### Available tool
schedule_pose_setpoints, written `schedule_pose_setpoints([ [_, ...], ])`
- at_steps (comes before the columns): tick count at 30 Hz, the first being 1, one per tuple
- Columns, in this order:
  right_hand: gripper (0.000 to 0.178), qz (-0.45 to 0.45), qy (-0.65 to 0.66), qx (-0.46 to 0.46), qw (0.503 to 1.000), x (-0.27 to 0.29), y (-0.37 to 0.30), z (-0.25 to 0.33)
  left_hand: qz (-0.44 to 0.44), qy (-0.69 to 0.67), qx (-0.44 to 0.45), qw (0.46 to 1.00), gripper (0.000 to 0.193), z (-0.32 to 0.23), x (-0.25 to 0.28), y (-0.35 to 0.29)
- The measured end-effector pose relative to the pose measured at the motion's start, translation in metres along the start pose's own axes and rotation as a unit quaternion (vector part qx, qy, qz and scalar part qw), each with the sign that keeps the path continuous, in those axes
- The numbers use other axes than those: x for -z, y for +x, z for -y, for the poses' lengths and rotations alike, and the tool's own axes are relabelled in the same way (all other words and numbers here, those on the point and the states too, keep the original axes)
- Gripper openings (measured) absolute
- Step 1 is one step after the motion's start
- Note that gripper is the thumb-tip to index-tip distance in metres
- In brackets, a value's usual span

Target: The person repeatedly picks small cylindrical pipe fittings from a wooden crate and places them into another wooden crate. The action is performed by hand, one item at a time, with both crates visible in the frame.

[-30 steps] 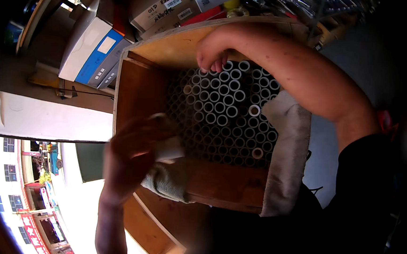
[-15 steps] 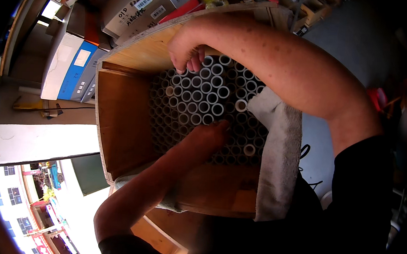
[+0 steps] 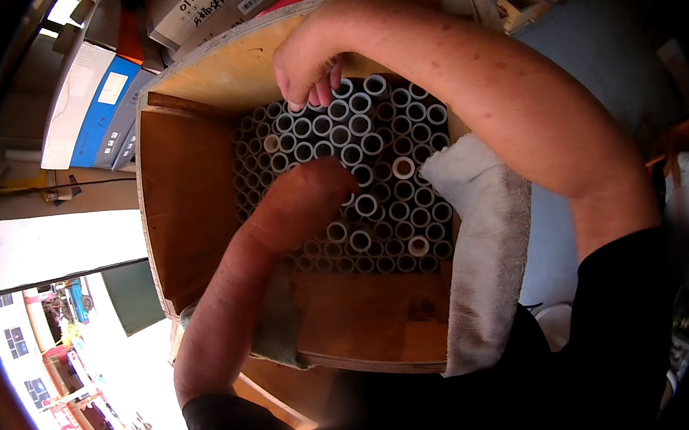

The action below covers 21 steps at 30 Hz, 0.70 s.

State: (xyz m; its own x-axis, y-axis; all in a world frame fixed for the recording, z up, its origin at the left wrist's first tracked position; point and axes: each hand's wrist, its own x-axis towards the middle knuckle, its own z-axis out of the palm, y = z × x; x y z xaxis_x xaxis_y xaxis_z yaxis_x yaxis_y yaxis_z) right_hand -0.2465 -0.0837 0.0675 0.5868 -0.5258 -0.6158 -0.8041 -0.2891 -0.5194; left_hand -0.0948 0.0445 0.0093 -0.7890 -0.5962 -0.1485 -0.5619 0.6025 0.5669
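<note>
One wooden box [image 3: 176,203]; dozens of grey tubes [image 3: 360,125] inside it, ends up, too crowded to count. Two hands: right hand [image 3: 310,81] half-curled at box's far side, left hand [image 3: 314,193] over box's middle, fingers hidden; can't tell either's hold. Since earlier frame, left hand sits farther left, baring tubes. Pale towel [image 3: 490,249] covers box's right edge; open room over tubes beside.
</note>
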Motion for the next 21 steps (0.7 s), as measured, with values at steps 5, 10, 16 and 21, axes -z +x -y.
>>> schedule_pose_setpoints([
  [5, 0.039, 0.006, 0.005, 0.005, 1.0, 0.0, -0.001, -0.003, 0.068, 0.09, 0.112, 0.987, 0.013, 0.012, 0.002, -0.008],
  [10, 0.04, -0.006, 0.014, -0.006, 1.0, -0.002, -0.004, 0.003, 0.221, 0.124, 0.222, 0.941, 0.026, 0.016, -0.011, -0.012],
  [16, 0.016, 0.07, -0.035, 0.037, 0.996, 0.001, 0.028, -0.011, 0.273, 0.143, 0.227, 0.924, 0.028, 0.016, -0.028, -0.008],
  [21, 0.014, 0.075, 0.002, 0.064, 0.995, 0.002, 0.014, -0.01, 0.187, 0.132, 0.272, 0.934, 0.03, 0.01, -0.023, -0.004],
])
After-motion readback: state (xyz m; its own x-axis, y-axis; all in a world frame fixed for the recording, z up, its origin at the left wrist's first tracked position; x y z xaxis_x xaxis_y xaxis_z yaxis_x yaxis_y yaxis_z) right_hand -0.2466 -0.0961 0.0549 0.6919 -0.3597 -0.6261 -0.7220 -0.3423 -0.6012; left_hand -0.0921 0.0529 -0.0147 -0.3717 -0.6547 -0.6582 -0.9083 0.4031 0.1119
